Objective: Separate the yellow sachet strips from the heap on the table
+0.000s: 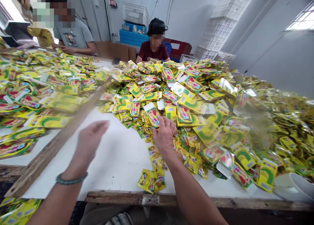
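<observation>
My right hand (pixel 164 135) reaches to the front of a heap of small printed cartons, its fingers and thumb closed on the lower end of a yellow carton (pixel 152 115) with a white end flap. Just below that hand lie small shiny yellow sachets (pixel 153 180), a few spilling toward the table's front edge. My left hand (pixel 90 138), with a braided band on its wrist, hangs over the bare white tabletop (pixel 117 159). Motion smears its fingers, and no object shows in it.
A wooden strip (pixel 59 141) divides the table, with more yellow cartons (pixel 52 120) left of it. Sachets are piled at the far right (pixel 289 120), near a white bowl (pixel 293 187). Two people sit across the table. White crates (pixel 218 28) are stacked behind.
</observation>
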Demonstrator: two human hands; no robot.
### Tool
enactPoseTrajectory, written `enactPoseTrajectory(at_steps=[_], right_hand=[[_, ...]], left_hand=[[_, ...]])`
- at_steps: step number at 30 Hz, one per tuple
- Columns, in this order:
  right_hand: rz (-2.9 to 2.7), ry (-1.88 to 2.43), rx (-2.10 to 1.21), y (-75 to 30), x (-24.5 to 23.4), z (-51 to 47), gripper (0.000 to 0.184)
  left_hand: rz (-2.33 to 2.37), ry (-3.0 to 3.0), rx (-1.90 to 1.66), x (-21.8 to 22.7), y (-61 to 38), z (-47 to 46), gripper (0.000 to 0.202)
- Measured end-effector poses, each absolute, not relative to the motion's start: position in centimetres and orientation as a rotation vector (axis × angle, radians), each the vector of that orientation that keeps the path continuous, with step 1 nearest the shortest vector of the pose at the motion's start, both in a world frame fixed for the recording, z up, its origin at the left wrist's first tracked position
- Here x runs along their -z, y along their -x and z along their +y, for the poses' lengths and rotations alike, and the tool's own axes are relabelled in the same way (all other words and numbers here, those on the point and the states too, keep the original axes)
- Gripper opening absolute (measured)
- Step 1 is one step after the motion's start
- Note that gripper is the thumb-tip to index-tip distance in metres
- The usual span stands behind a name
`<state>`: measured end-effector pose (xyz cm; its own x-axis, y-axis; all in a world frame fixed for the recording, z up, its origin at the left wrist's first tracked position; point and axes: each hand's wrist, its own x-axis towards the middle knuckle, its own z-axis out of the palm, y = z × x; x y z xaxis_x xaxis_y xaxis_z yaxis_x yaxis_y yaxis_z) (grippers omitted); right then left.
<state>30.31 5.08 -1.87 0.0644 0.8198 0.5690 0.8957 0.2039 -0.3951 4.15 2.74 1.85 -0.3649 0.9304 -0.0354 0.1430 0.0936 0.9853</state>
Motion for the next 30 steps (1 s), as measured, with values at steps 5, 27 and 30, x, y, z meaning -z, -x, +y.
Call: enactPoseTrajectory(at_steps=[5,27,30], right_hand=[[-1.719,1.351,-0.079,-28.6,2.2,2.9,0.045],[-1.547,1.267,-0.831,-28.3,3.6,4.2,0.018],[-1.382,1.195,-1.117,-28.6,3.7,4.2,0.023]], left_hand=[[1.403,-0.991,-1.083,0.3,-10.5,1.7,0.064],[1.287,-0.925,-1.126,2.5,-7.3,0.2,0.055],[1.236,-0.956,-1.054,2.0,-7.2,-0.2,0.055]])
